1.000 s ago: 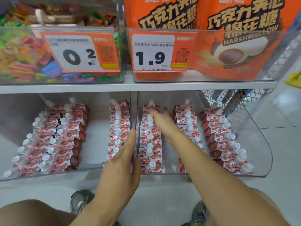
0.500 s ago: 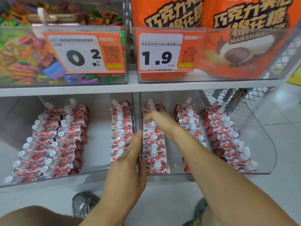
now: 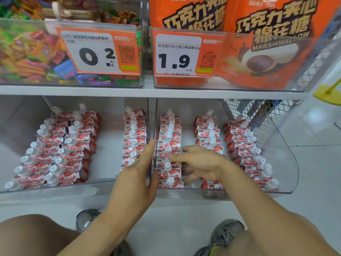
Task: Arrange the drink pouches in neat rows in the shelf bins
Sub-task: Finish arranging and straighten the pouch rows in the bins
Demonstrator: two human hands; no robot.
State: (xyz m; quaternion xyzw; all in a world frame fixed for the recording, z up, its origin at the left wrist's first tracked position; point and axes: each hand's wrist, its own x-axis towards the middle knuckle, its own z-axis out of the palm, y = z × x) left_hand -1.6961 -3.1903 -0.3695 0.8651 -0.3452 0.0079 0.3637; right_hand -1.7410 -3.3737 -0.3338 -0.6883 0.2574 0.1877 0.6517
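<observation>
Red-and-white drink pouches with white caps lie in rows in two clear shelf bins. The left bin (image 3: 55, 187) holds a double row (image 3: 59, 150) and a single row (image 3: 134, 141) by its right wall. The right bin (image 3: 287, 174) holds a left row (image 3: 169, 137), a middle row (image 3: 208, 132) and a right row (image 3: 245, 145). My left hand (image 3: 136, 174) rests flat with straight fingers against the divider between the bins. My right hand (image 3: 201, 163) is inside the right bin, fingers spread and touching the near pouches of the left row.
The shelf above carries a clear bin of mixed candies (image 3: 27, 52) and a bin of orange marshmallow bags (image 3: 267, 43), each with an orange price tag. A wire mesh panel (image 3: 258, 111) stands behind the right bin. My knees and shoes are below on the pale floor.
My right hand has drawn back from the far end of the left row toward the front of the right bin. My left hand has stayed on the divider.
</observation>
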